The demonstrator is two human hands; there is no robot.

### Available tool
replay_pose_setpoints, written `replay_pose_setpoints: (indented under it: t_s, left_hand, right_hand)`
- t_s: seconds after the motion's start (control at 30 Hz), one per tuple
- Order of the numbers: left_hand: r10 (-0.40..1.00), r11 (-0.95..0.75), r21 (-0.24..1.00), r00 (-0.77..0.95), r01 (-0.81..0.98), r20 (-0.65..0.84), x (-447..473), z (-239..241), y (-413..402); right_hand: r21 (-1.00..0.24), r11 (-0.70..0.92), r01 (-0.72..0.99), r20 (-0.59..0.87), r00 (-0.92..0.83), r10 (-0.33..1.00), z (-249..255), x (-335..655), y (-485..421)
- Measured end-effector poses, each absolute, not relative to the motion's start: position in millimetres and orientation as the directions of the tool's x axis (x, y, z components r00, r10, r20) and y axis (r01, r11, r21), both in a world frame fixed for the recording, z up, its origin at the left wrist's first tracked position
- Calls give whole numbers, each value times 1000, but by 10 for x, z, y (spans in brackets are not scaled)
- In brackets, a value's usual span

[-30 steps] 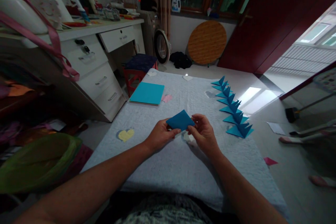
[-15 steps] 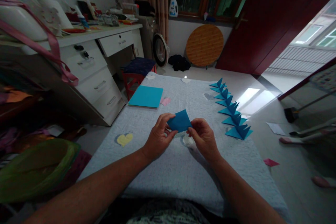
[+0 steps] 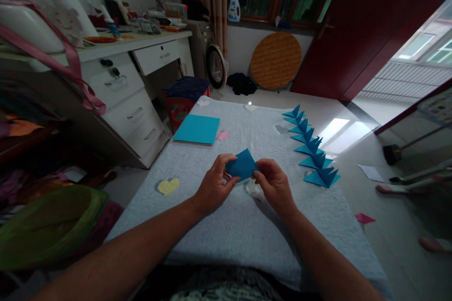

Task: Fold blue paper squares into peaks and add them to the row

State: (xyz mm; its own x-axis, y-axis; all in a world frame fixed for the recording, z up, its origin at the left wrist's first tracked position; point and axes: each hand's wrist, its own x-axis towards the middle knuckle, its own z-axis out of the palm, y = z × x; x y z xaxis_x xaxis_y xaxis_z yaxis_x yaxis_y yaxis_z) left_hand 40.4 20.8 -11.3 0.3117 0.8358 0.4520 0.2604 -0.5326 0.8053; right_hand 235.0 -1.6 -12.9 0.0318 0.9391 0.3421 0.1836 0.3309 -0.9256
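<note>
A folded piece of blue paper [image 3: 243, 164] is held just above the grey table cloth [image 3: 233, 225] between both hands. My left hand [image 3: 213, 187] pinches its left corner with thumb and fingers. My right hand [image 3: 273, 184] pinches its right edge. A stack of flat blue paper sheets [image 3: 197, 129] lies at the far left of the table. Along the right side runs a row of several folded blue paper pieces [image 3: 312, 148], each with upright pointed flaps.
A white desk with drawers [image 3: 123, 84] stands left, a red stool [image 3: 183, 99] beyond the table. A green bag [image 3: 49, 223] sits at lower left. Heart patches, one yellow [image 3: 168, 186], mark the cloth. Pink paper scrap [image 3: 363, 217] lies on the floor right.
My left hand moved up onto the paper's left corner and closed round it. The paper has turned a little and sits slightly higher and nearer the table's middle.
</note>
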Motion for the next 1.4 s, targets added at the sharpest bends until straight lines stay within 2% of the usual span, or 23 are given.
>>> replay_pose_setpoints:
  t_s: [0.13,0.6,1.13,1.4]
  left_hand:
    - [860,-489,830,309,267,407,406,-119,204]
    - [862,-486,820,324,302,391,411,-109,196]
    - [849,-502,810,350,304,395,388,-55,193]
    - [781,-584,749,471,314,411,349,24,243]
  right_hand:
    - [-835,441,330,464,-7,886,-58,2354,-41]
    - [-749,524,406,557,-43,829,-2,2357,-55]
    - [-717,531,451,552,-98,828,-28,2364,-55]
    - [-754,519,402,518,-120,847,-24,2349,-43]
